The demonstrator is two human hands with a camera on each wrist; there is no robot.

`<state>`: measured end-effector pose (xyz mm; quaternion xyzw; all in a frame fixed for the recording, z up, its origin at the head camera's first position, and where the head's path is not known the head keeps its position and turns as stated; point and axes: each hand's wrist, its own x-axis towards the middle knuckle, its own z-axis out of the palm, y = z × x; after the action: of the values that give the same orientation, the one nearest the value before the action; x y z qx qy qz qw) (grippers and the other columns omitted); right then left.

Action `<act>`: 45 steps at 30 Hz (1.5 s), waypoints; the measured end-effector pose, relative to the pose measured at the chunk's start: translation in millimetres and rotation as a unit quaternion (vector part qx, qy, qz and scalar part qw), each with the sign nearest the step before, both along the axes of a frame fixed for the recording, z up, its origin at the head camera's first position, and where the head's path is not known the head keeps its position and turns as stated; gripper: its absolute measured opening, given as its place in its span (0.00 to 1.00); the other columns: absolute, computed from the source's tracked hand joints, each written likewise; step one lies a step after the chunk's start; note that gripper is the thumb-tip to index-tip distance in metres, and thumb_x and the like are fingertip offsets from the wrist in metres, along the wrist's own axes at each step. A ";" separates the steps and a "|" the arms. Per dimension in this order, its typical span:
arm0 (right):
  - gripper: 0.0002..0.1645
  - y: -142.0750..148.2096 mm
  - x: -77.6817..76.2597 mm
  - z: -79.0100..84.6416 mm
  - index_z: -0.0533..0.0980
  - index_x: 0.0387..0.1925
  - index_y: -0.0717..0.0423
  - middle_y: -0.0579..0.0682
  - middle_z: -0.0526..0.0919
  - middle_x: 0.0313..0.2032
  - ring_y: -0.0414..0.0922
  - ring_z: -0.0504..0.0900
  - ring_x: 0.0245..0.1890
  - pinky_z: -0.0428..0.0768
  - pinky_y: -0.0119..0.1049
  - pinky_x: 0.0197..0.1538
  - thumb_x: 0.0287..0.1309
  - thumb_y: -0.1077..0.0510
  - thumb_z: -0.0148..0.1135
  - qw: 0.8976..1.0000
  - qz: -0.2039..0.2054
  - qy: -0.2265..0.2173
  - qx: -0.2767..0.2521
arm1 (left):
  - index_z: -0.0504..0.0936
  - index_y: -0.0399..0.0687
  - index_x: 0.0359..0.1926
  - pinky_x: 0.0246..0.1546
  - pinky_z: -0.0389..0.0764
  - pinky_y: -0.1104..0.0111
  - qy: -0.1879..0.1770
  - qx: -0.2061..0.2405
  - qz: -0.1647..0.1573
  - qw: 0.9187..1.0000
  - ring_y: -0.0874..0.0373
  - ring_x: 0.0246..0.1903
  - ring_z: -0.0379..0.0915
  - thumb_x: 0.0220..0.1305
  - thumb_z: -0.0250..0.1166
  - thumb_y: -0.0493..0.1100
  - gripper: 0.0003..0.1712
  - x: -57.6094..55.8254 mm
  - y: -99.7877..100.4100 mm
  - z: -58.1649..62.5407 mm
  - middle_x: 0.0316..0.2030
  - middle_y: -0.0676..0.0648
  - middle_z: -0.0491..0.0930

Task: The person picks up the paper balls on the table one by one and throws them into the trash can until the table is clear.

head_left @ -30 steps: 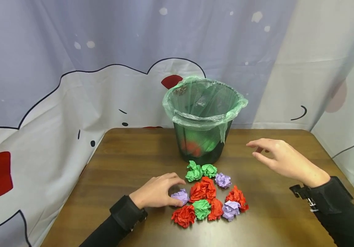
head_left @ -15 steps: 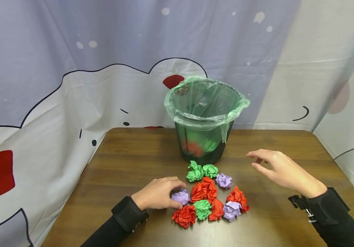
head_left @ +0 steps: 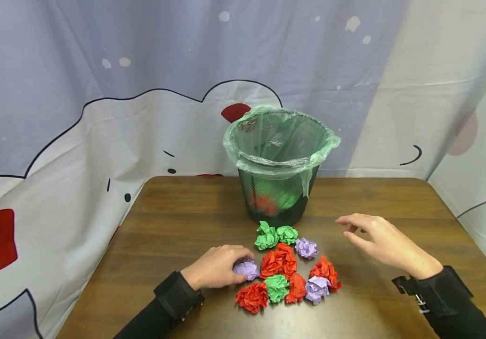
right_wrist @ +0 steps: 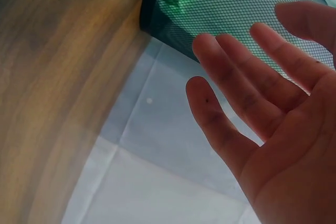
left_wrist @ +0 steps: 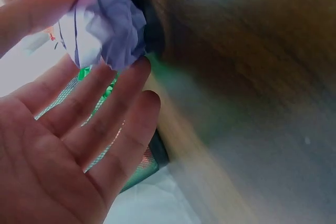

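Observation:
My left hand (head_left: 216, 267) pinches a crumpled purple paper ball (head_left: 247, 270) at the left of the pile, low over the wooden table. The left wrist view shows the thumb on one side of this purple ball (left_wrist: 105, 27) and the fingertips against the other. To the right of the pile, my right hand (head_left: 389, 242) hovers with its fingers loosely bent and holds nothing. Nearest to the left hand are a red paper ball (head_left: 252, 297), a larger red one (head_left: 279, 260) and a green one (head_left: 277, 287).
Behind the pile stands a black mesh bin (head_left: 274, 193) lined with a green plastic bag (head_left: 277, 165); red and green show through its mesh. More green, purple and red balls lie on the wooden table (head_left: 175, 221). A printed curtain (head_left: 111, 127) hangs behind.
The left thumb and fingers have drawn closer around the purple ball. My right hand has sunk lower, and remains without anything in it. The bin and other balls have stayed put.

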<state>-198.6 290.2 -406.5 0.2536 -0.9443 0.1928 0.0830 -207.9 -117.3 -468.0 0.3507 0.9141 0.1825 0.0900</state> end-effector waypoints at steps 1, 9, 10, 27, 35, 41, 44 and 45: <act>0.19 0.1 0.3 -1.4 0.80 0.57 0.46 0.39 0.86 0.47 0.30 0.80 0.39 0.81 0.35 0.41 0.65 0.57 0.64 1.000 -0.001 -0.002 -0.001 | 0.82 0.60 0.57 0.44 0.77 0.67 0.003 0.002 0.001 1.000 0.65 0.46 0.77 0.58 0.72 0.52 0.24 -0.1 0.0 0.0 0.50 0.59 0.81; 0.18 0.9 1.5 -10.4 0.80 0.57 0.45 0.39 0.85 0.48 0.30 0.80 0.40 0.81 0.36 0.40 0.66 0.56 0.64 1.000 0.000 -0.010 -0.012 | 0.82 0.59 0.55 0.42 0.78 0.67 0.044 0.029 0.010 0.999 0.65 0.43 0.76 0.58 0.69 0.51 0.23 -4.9 -0.3 7.8 0.49 0.58 0.83; 0.18 0.8 1.7 -11.3 0.80 0.57 0.46 0.39 0.86 0.48 0.30 0.80 0.39 0.81 0.35 0.40 0.66 0.56 0.64 1.000 0.001 -0.010 -0.013 | 0.82 0.59 0.55 0.41 0.78 0.67 0.053 0.035 0.012 0.998 0.65 0.42 0.76 0.58 0.68 0.51 0.23 -5.8 -0.2 9.6 0.48 0.57 0.83; 0.18 1.0 3.1 -25.9 0.81 0.55 0.49 0.42 0.86 0.47 0.30 0.81 0.38 0.81 0.32 0.37 0.64 0.59 0.65 0.999 0.007 -0.021 -0.026 | 0.80 0.53 0.50 0.36 0.78 0.68 0.217 0.227 0.032 0.949 0.65 0.40 0.74 0.55 0.64 0.46 0.19 -31.0 -1.5 66.0 0.43 0.56 0.80; 0.18 -0.1 4.7 -28.6 0.80 0.56 0.50 0.43 0.86 0.48 0.30 0.81 0.38 0.82 0.35 0.38 0.64 0.59 0.65 0.999 0.009 -0.031 -0.031 | 0.80 0.45 0.48 0.37 0.75 0.66 0.285 0.309 0.046 0.906 0.60 0.40 0.73 0.56 0.62 0.44 0.18 -41.3 -2.8 98.5 0.41 0.50 0.81; 0.18 0.1 4.3 -30.5 0.80 0.55 0.50 0.44 0.87 0.47 0.31 0.81 0.38 0.83 0.36 0.38 0.64 0.59 0.65 0.999 0.011 -0.034 -0.033 | 0.81 0.40 0.48 0.37 0.74 0.63 0.330 0.361 0.055 0.871 0.56 0.37 0.74 0.57 0.62 0.43 0.18 -48.7 3.8 121.7 0.40 0.45 0.81; 0.17 -0.7 3.6 -31.0 0.81 0.55 0.50 0.45 0.87 0.47 0.31 0.81 0.38 0.82 0.34 0.38 0.64 0.59 0.65 0.999 0.014 -0.035 -0.035 | 0.80 0.39 0.48 0.35 0.73 0.62 0.344 0.370 0.060 0.861 0.55 0.36 0.72 0.59 0.61 0.44 0.18 -53.8 7.8 133.7 0.39 0.44 0.81; 0.17 -1.0 3.5 -31.1 0.81 0.55 0.50 0.45 0.87 0.47 0.31 0.81 0.38 0.82 0.34 0.38 0.65 0.59 0.65 0.999 0.016 -0.036 -0.036 | 0.80 0.39 0.48 0.34 0.72 0.62 0.347 0.371 0.061 0.859 0.55 0.36 0.72 0.59 0.61 0.44 0.18 -55.4 9.0 137.7 0.39 0.44 0.80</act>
<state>-195.0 289.2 -437.5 0.2584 -0.9350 0.2368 0.0547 -263.3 -108.3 -330.3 0.3422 0.7704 0.3796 -0.3811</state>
